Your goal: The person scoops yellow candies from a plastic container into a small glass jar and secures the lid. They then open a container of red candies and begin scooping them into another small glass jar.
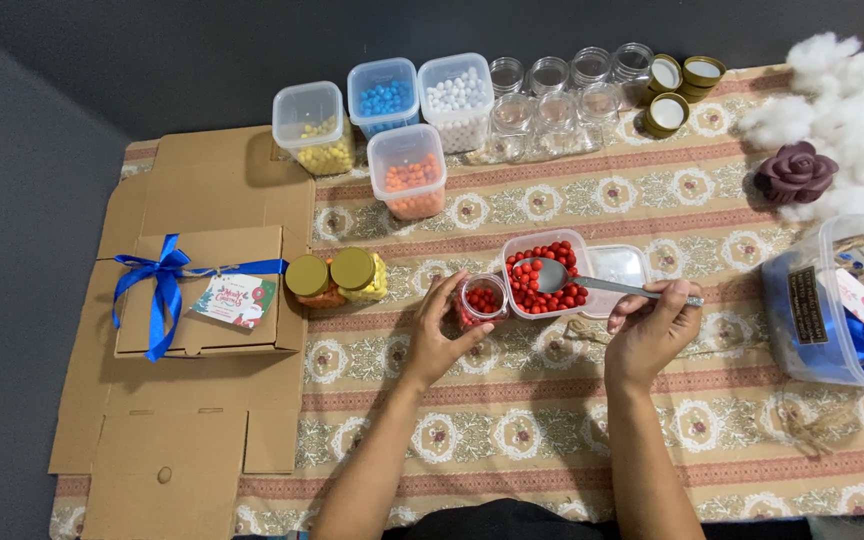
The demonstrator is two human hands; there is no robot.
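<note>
Patterned cloth (552, 420) covers the table, with flattened cardboard (192, 440) and a ribboned gift box (202, 300) at the left of the frame. Near the centre, the left hand (439, 335) curls around a small clear jar (480, 300) partly filled with red beads, fingers closed on its side, holding it upright. Touching the jar on its right sits an open tub of red beads (547, 275). The right hand (652, 325) pinches the end of a metal spoon (602, 284), its grip closed on the handle. The spoon's long axis runs roughly level across the frame, handle to the right, bowl to the left resting over the beads in the tub. So the jar lies just left of the spoon's bowl, and the left hand is the nearer one to it. Two filled jars with gold lids (337, 275) lie further left. Tubs of yellow, blue, white and orange beads (392, 125) and empty jars (562, 95) line the upper part of the frame.
</note>
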